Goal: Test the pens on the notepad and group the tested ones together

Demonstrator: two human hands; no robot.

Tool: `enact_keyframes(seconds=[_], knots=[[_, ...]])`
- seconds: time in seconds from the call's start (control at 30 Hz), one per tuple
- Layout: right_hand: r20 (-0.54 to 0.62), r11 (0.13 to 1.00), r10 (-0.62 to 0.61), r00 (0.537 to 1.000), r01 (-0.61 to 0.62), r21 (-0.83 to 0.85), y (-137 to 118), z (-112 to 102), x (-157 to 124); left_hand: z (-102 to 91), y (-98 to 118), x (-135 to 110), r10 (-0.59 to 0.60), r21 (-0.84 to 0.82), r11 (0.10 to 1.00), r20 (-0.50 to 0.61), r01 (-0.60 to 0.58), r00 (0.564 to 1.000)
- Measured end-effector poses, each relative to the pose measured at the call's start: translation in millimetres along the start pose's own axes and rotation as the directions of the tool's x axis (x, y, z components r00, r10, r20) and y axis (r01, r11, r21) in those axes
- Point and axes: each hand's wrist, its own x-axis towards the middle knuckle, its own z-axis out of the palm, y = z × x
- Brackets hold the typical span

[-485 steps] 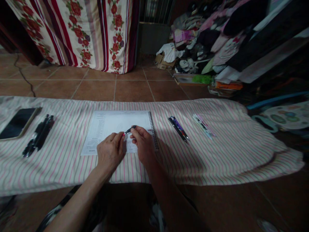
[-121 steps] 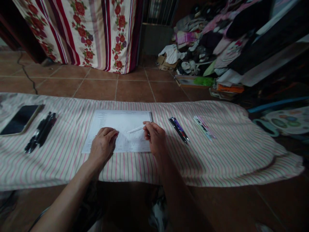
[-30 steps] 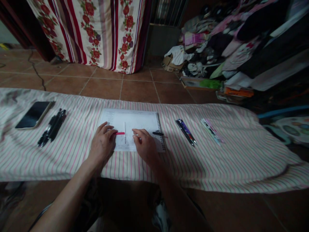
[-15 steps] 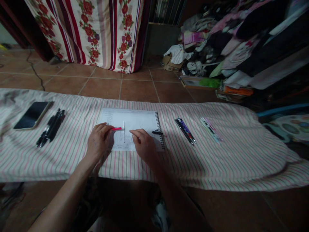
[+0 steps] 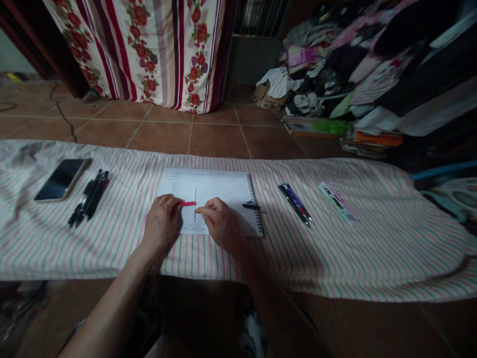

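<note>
A red pen barrel (image 5: 188,203) sticks out of my left hand (image 5: 162,219), pinched between thumb and fingers over the left half of the spiral notebook (image 5: 219,180). Its right end meets a thin, pale pen refill (image 5: 195,195) that stretches up and down the page. My right hand (image 5: 220,223) is closed, with the thumb and index fingertips at the lower part of this refill. Over the notebook's right edge and spiral lies a short black pen part (image 5: 251,206).
On the striped cloth (image 5: 357,258), a phone (image 5: 61,180) and several black pens (image 5: 89,198) lie to the left. Dark pens (image 5: 295,204) and pastel pens (image 5: 337,201) lie to the right. A floral curtain (image 5: 156,49) and piled clothes (image 5: 335,64) stand beyond the tiled floor.
My right hand's fingertips have moved left to the refill. The gap between the red barrel's end and the refill has closed. The whole view has shifted slightly.
</note>
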Motion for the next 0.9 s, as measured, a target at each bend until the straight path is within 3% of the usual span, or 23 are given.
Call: enact_keyframes(seconds=[0.37,0.9], knots=[[0.077,0.982,-0.099,0.992,0.110,-0.155,-0.9,11.0,2.1,-2.4,2.0,-0.2,-0.015,-0.063,0.998,0.054,0.018,0.998],[0.107,0.973,-0.165,0.981,0.179,-0.146,-21.4,20.7,15.0,-4.9,-6.7,0.7,-0.090,-0.163,0.982,0.059,0.099,0.994]])
